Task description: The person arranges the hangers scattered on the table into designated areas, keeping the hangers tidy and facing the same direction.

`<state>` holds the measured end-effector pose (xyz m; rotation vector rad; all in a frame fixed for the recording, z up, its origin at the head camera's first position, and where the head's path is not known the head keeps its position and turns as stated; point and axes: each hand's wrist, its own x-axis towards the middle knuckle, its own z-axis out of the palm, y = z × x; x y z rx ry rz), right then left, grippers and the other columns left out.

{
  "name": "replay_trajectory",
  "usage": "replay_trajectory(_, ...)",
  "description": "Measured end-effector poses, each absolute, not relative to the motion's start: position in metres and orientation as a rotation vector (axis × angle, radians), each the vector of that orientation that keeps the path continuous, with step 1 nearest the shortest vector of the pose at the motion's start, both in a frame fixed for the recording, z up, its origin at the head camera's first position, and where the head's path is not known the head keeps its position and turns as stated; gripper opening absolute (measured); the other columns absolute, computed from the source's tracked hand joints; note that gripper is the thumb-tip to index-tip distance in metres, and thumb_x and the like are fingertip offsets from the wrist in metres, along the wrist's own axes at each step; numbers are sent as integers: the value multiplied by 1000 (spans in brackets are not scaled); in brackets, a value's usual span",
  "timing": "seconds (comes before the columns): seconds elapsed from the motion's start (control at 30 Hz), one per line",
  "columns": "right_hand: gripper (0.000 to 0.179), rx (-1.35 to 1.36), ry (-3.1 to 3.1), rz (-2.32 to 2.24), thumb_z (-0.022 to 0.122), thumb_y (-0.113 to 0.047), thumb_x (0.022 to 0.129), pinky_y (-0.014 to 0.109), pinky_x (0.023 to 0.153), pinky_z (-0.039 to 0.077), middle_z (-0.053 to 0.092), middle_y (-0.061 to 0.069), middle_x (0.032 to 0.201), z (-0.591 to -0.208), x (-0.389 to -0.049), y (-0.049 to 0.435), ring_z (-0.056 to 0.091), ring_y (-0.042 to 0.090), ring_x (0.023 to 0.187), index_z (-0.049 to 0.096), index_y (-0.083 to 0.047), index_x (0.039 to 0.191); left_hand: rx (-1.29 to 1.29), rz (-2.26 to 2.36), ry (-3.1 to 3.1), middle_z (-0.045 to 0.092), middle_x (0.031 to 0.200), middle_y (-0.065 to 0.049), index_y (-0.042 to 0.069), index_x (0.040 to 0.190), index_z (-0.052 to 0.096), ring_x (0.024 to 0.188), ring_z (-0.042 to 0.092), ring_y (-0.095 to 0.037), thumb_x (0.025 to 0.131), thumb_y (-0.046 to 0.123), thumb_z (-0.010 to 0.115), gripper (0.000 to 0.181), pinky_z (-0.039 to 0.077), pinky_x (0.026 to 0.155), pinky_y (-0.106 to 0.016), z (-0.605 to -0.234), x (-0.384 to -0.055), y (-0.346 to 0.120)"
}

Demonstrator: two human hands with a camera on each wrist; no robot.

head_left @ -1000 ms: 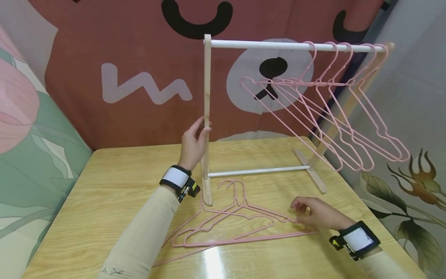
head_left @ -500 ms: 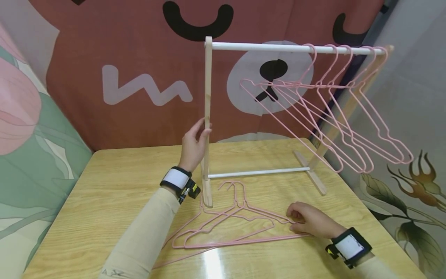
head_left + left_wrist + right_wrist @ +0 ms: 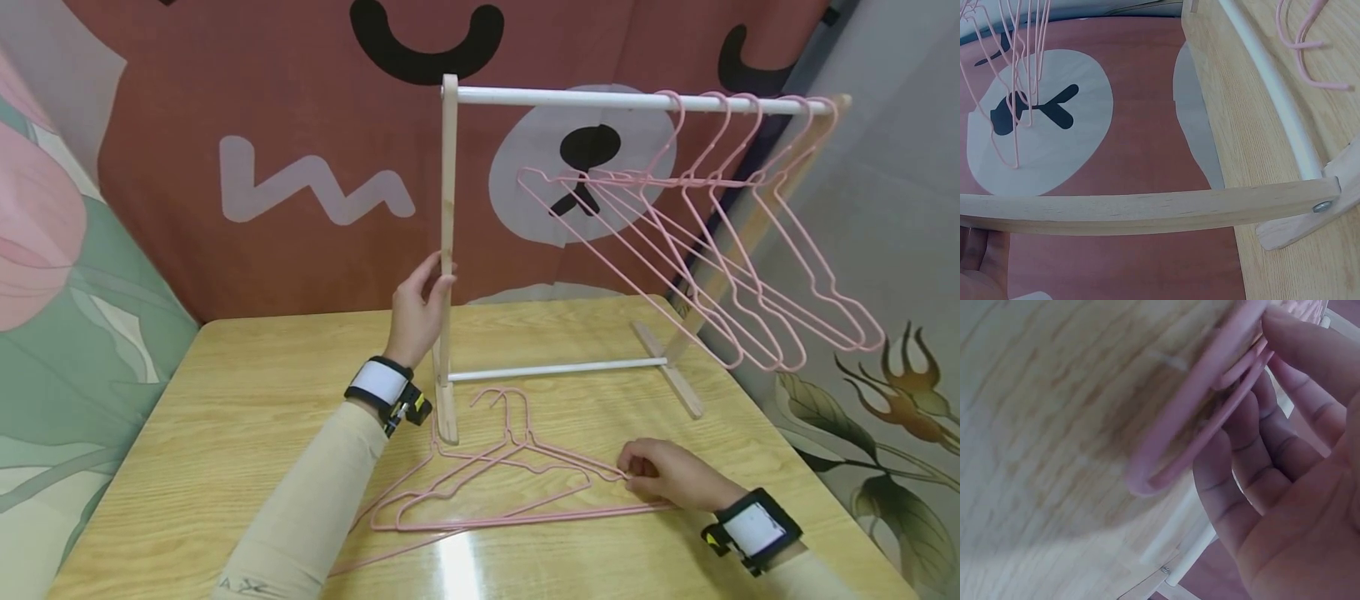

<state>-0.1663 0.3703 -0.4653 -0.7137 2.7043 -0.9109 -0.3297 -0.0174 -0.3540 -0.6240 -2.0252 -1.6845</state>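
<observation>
My left hand (image 3: 415,312) grips the left wooden post (image 3: 448,183) of a small clothes rack, thumb on the near side and fingers behind. The left wrist view shows the post (image 3: 1116,209) crossing the picture, with part of the hand (image 3: 982,262) at its edge. On the table lie a few pink clothes hangers (image 3: 525,519), overlapping, hooks pointing towards the rack. My right hand (image 3: 678,475) is at their right end. In the right wrist view its thumb and fingers pinch a pink hanger (image 3: 1172,419) near the rounded corner; whether it holds one or two I cannot tell.
Several pink hangers (image 3: 701,181) hang from the white top rail (image 3: 555,97), bunched towards the right post. A white lower rail (image 3: 558,370) joins the rack's wooden feet (image 3: 678,383). The wooden table (image 3: 247,400) stands against a patterned cloth backdrop (image 3: 300,108).
My right hand has shifted slightly left, and its fingers have drawn in around the hanger's end. The left hand has stayed on the post.
</observation>
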Motion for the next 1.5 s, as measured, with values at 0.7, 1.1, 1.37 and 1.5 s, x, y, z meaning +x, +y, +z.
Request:
replay_trajectory(0.7, 29, -801, 2538, -1074, 62, 1, 98, 22, 54, 48, 65, 7, 98, -454, -160, 379, 52, 1, 70, 65, 2, 126, -616, -1683, -2016, 69, 125, -14, 3, 143, 56, 114, 66, -24, 103, 19, 59, 43, 55, 95, -40, -355, -330, -17)
replay_trajectory(1.1, 27, -837, 2533, -1036, 57, -4, 103, 24, 66, 53, 71, 7, 104, -444, -161, 385, 62, 6, 87, 63, 3, 129, -620, -1670, -2027, 69, 125, -14, 2, 144, 56, 113, 66, -24, 103, 20, 59, 44, 55, 96, -40, -354, -329, -17)
replay_trajectory(1.37, 29, -845, 2527, -964, 53, -8, 106, 25, 70, 53, 70, 6, 108, -428, -156, 384, 62, 8, 90, 62, -1, 132, -619, -1664, -2030, 69, 125, -14, 2, 143, 56, 113, 66, -24, 103, 19, 59, 44, 55, 96, -40, -354, -329, -17)
replay_trajectory(1.5, 35, -754, 2484, -960, 52, -12, 108, 28, 76, 56, 69, 14, 116, -417, -153, 387, 67, 14, 99, 56, 4, 139, -625, -1662, -2016, 69, 124, -14, 2, 143, 57, 113, 66, -25, 103, 17, 60, 43, 55, 95, -41, -354, -330, -17)
